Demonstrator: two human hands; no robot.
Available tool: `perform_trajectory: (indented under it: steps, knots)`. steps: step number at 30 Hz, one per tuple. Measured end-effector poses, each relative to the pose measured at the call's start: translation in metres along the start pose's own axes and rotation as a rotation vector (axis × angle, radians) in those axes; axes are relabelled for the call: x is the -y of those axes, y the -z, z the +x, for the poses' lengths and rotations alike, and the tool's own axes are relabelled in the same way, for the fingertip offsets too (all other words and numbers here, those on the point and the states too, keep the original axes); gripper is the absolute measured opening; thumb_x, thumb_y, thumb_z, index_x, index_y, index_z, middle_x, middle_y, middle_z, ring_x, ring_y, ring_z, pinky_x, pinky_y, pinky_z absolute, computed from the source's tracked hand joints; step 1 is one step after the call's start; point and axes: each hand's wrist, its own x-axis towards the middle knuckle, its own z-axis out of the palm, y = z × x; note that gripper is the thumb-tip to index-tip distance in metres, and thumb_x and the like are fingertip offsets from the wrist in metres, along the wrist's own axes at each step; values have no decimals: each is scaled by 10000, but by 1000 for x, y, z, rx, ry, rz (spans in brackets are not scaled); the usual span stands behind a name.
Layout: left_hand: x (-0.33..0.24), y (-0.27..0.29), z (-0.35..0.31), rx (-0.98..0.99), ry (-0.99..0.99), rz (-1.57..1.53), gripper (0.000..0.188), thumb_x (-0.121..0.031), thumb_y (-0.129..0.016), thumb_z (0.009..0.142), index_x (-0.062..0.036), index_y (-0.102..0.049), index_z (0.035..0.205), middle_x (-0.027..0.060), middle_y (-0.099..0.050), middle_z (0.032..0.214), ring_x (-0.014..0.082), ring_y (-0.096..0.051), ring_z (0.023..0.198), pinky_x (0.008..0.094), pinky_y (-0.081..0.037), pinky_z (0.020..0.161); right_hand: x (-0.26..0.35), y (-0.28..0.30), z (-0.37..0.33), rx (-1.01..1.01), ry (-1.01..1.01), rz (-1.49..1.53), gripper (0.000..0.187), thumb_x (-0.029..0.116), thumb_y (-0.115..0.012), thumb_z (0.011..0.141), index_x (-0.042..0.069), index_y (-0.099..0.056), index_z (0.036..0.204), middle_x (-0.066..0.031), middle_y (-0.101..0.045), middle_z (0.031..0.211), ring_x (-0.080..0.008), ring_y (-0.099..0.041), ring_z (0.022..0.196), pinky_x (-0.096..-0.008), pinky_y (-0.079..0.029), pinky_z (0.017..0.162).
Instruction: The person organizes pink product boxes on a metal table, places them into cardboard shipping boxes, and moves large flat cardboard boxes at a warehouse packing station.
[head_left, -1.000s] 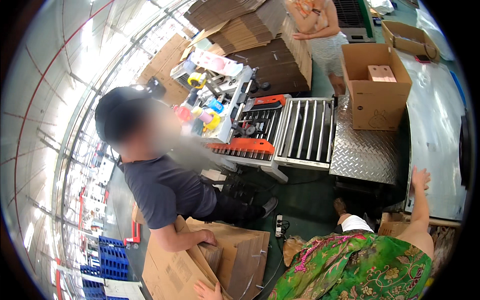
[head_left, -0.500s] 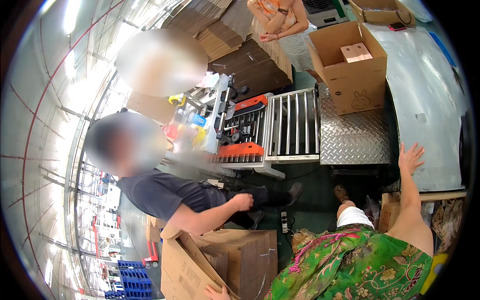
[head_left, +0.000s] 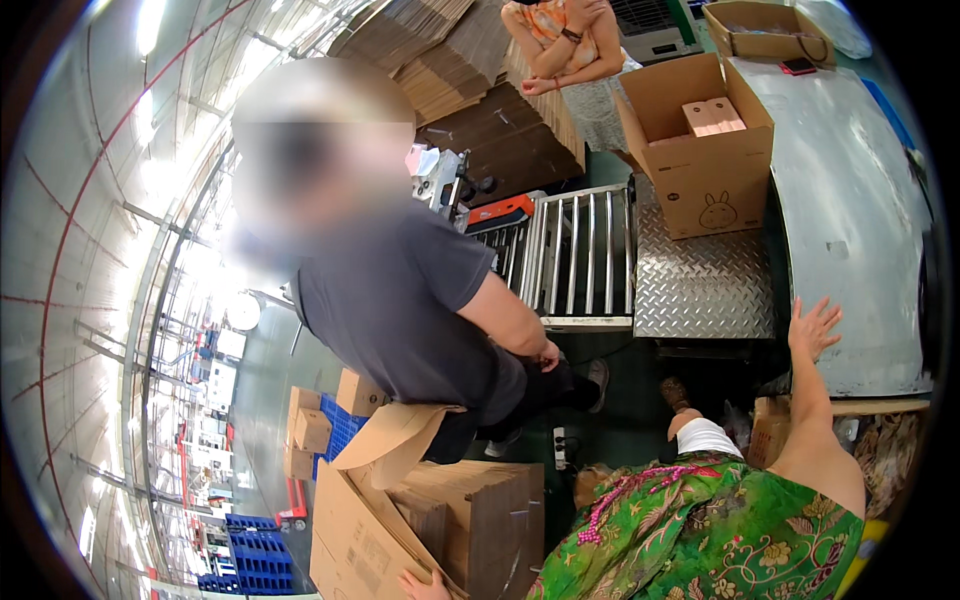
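Observation:
My left hand [head_left: 425,587] grips the right edge of a flattened cardboard carton [head_left: 362,540] at the lower edge of the view, partly cut off. This carton leans against a stack of flat cartons [head_left: 505,520], with a flap bent up at its top. On the right, my right hand [head_left: 816,330] has its fingers spread at the near left edge of a grey metal-topped table [head_left: 860,240]; nothing is in it. Beyond that hand, an open cardboard box [head_left: 715,190] with a rabbit drawing holds pink boxes [head_left: 714,117].
The box stands on a diamond-plate platform [head_left: 705,290] beside a roller conveyor [head_left: 585,255]. A co-worker in a dark shirt [head_left: 400,310] stands at the left, between conveyor and stack. Another person [head_left: 565,45] stands at the back. A power strip [head_left: 560,448] lies on the floor.
The dark-shirted co-worker has come closer and rightward, now covering much of the workbench and conveyor end. The carton's flap stands out more. My hands keep nearly the same places.

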Motion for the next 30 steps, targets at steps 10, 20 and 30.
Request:
perform_trajectory:
  steps: [10,20,30]
  knots:
    - [-11,-11,15,-132,-23,7,840,-389,-703,724,-88,-351,1424,184,-268,1490,310,-268,1369,459,-200,1116,-8,-10,4,21,-38,-90,771,639,-331,906,85,-280,1439,-201,-253,1484,-313,-182,1398,-642,-249,1018]
    - [0,-12,9,-129,12,39,830,-385,-685,732,-92,-344,1430,181,-253,1501,306,-260,1374,464,-185,1114,-2,-11,6,50,-42,-96,795,660,-301,900,86,-268,1449,-203,-243,1491,-309,-186,1402,-635,-227,1038]
    - [7,-22,17,-137,-12,-14,820,-386,-680,738,-84,-350,1425,179,-263,1496,302,-258,1375,469,-194,1105,-2,-21,10,24,-56,-110,792,669,-295,899,100,-273,1449,-189,-247,1488,-311,-179,1397,-639,-238,1020]
